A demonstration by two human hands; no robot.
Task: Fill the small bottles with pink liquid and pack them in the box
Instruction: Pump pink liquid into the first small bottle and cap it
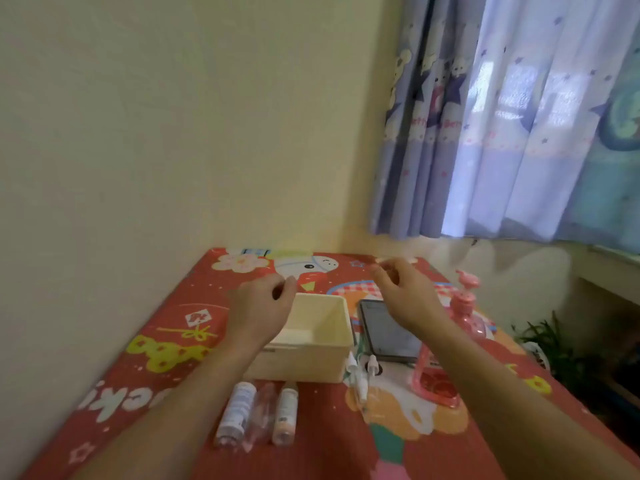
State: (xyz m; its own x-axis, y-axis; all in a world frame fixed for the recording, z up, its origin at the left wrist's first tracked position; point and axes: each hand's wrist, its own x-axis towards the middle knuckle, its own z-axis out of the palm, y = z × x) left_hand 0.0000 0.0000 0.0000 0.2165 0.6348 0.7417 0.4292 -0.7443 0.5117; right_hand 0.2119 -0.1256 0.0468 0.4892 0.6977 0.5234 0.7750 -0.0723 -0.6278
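Three small bottles lie side by side on the red patterned table [166,368]: a white-labelled one [236,413], a clear one [261,414] and a peach-labelled one [286,413]. Behind them stands an empty cream box [311,341]. White spray caps [361,375] lie right of the box. A pink pump bottle [465,313] of pink liquid stands at the right. My left hand [259,306] hovers over the box's far left corner with loosely curled fingers and holds nothing. My right hand [403,292] hangs above a phone, fingers relaxed and empty.
A dark phone [388,334] lies flat right of the box, with a pink transparent case [438,379] beside it. The wall runs along the table's left and far edges. A blue curtain [502,133] hangs at the right, and a green plant [547,344] stands past the table's right edge.
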